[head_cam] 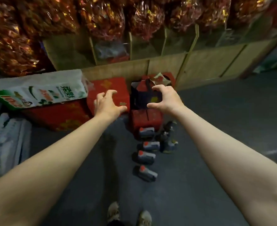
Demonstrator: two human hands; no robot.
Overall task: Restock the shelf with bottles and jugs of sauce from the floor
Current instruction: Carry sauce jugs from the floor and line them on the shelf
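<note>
Reached out with both hands, left hand (107, 103) and right hand (164, 99), fingers spread, grasping nothing; counted four red-capped jugs (146, 156) on floor (216, 128), beside red box (145, 121).

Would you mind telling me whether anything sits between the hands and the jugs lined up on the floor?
Nothing visible blocks them. The left hand and right hand hover empty, fingers spread, over the red boxes. The jugs lie in a row on bare floor nearer the person, with only open air above them.

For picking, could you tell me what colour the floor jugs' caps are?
Red caps on dark jugs, head view.
</note>
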